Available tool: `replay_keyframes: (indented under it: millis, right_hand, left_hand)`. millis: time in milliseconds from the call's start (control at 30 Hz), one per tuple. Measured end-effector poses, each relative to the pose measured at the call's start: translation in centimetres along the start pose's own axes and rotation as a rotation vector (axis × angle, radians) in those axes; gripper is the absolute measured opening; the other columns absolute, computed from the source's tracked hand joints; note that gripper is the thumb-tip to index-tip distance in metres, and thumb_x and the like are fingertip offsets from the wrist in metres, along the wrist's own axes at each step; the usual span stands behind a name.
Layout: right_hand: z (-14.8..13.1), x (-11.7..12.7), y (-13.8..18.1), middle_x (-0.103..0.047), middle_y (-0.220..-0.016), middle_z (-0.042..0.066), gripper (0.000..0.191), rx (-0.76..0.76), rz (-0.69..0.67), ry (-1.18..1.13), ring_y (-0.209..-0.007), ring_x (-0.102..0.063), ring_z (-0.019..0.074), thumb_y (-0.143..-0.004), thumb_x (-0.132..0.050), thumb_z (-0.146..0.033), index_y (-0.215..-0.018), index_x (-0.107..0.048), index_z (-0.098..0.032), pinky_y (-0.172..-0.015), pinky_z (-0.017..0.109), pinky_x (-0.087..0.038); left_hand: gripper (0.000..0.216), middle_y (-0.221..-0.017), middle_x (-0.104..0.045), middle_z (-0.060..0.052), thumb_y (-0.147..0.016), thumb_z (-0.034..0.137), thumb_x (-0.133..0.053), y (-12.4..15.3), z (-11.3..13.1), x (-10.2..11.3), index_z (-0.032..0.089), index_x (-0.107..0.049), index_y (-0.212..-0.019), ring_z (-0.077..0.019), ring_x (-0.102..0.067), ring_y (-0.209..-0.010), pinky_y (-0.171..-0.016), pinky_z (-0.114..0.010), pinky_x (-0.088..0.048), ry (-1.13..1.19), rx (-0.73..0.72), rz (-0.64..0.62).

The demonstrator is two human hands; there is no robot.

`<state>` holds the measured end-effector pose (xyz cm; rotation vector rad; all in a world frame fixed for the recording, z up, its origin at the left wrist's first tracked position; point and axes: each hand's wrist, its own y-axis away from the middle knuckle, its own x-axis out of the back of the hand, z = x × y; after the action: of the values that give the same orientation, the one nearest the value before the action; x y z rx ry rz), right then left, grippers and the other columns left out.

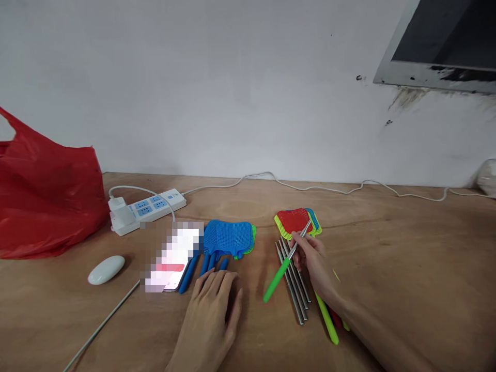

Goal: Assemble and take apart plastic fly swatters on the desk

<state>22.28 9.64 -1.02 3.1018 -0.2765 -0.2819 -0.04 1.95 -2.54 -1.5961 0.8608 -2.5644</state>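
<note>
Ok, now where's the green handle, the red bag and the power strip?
Green handle (277, 280), head view: middle of its length.
Red bag (54, 201), head view: front side.
Power strip (151, 205), head view: top, among sockets.

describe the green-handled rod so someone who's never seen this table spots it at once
On the wooden table, right of the blue swatter heads, find the right hand. It holds the green-handled rod at a slant near bare metal rods. Unlike them, it is green along its lower part.
</note>
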Motion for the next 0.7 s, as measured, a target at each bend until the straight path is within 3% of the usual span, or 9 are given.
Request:
replay_keyframes:
  millis: [167, 267, 467, 700]
  right_hand:
    - [0.1, -0.1, 0.1, -0.044, -0.042, -0.006, 0.041, 0.018, 0.011, 0.078, -0.036, -0.036, 0.01, -0.07, -0.072, -0.057, -0.057, -0.056, -0.021, -0.035, 0.023, -0.026]
    - [0.2, 0.0, -0.1, -0.042, -0.039, -0.006, 0.04, 0.021, 0.03, 0.09, -0.034, -0.033, 0.0098, -0.071, -0.07, -0.054, -0.053, -0.053, -0.022, -0.035, 0.023, -0.023]
    - [0.2, 0.0, -0.1, -0.041, -0.038, -0.006, 0.038, 0.028, 0.025, 0.102, -0.035, -0.033, 0.0099, -0.069, -0.069, -0.053, -0.053, -0.054, -0.022, -0.036, 0.023, -0.024]
    - [-0.2, -0.2, 0.2, -0.04, -0.039, -0.007, 0.036, 0.021, 0.012, 0.118, -0.035, -0.033, 0.0103, -0.069, -0.069, -0.051, -0.053, -0.054, -0.023, -0.036, 0.024, -0.024]
  left_hand:
    - [0.022, -0.117, -0.064, -0.013, -0.096, 0.023, -0.045, -0.9, -0.4, 0.9, 0.019, -0.061, -0.11, -0.0319, -0.062, -0.108, -0.092, -0.052, -0.052, -0.063, -0.064, -0.082]
    - [0.029, -0.127, -0.061, -0.017, -0.095, 0.022, -0.047, -2.5, -0.8, 1.3, 0.015, -0.062, -0.119, -0.037, -0.057, -0.12, -0.097, -0.058, -0.049, -0.179, -0.136, -0.147]
    - [0.036, -0.142, -0.054, -0.02, -0.095, 0.025, -0.052, -5.9, -1.1, 0.7, 0.014, -0.062, -0.128, -0.0387, -0.046, -0.135, -0.107, -0.057, -0.043, -0.362, -0.252, -0.303]
    - [0.037, -0.146, -0.051, -0.019, -0.097, 0.027, -0.052, -6.2, -1.2, -0.4, 0.013, -0.061, -0.13, -0.0372, -0.041, -0.139, -0.113, -0.06, -0.033, -0.288, -0.286, -0.242]
